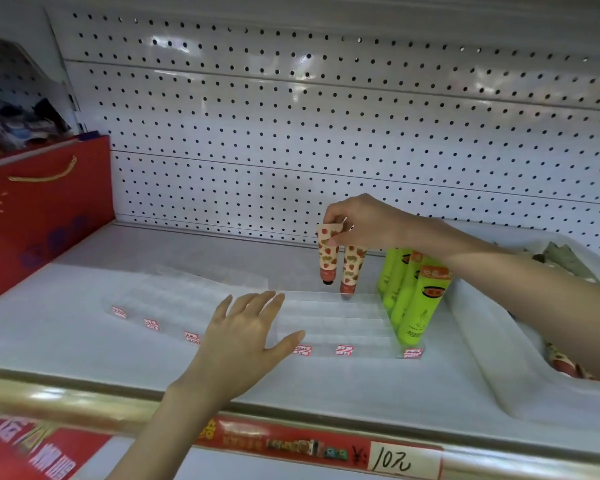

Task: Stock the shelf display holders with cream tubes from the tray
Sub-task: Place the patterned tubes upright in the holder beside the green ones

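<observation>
My right hand (pixel 364 220) pinches the crimped ends of two strawberry-print cream tubes (pixel 327 261), caps down, over the back rows of the clear display holder (pixel 336 323). One tube hangs just above the holder; the other's cap touches it. Several green tubes (pixel 417 306) stand in the holder's right column. My left hand (pixel 246 336) lies flat, fingers spread, on the holder's left edge, holding nothing. A second clear holder (pixel 174 299) sits to the left with no tubes in it. The white tray (pixel 482 344) at right holds more strawberry tubes (pixel 565 363), partly hidden by my forearm.
A red gift bag (pixel 42 209) stands at the shelf's left end. White pegboard (pixel 326 133) backs the shelf. Small red price labels (pixel 343 350) line the holders' fronts. A gold shelf rail with a red price strip (pixel 291 441) runs along the front edge.
</observation>
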Demonstrator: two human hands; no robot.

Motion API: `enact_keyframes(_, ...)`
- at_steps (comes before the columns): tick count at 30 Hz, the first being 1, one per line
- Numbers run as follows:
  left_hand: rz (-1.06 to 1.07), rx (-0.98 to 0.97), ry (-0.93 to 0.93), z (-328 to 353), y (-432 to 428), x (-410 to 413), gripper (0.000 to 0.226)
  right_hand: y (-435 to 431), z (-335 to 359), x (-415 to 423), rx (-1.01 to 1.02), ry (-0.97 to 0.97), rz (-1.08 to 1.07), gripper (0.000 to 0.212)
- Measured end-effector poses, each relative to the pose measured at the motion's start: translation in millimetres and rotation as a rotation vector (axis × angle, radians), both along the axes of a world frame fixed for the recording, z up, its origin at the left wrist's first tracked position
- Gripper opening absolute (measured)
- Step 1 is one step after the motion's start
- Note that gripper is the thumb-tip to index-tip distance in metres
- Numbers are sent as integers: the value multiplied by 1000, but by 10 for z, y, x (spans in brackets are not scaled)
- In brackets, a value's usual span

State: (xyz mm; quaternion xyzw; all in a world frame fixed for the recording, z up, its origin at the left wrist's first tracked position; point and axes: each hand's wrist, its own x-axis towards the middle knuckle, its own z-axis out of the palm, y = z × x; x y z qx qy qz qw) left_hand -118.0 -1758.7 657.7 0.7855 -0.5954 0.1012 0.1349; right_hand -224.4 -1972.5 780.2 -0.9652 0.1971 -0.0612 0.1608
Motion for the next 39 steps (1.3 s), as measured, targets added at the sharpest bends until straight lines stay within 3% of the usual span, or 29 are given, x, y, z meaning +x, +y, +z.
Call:
enact_keyframes(10, -9, -47, 34, 2, -27, 22, 74, -8, -122, 61, -3, 59, -49, 10)
enact_keyframes(19, -11, -35, 149, 62, -35, -1, 104, -41, -185, 66, 41, 84, -72, 13)
enact_keyframes(33, -7, -16, 140, 57, -75, 15, 100, -75, -207, 78, 7, 136, -107, 11)
enact_keyframes(39, 2, 5, 124, 103, -35, 21, 102, -62, -194, 66, -91, 188, -127, 20)
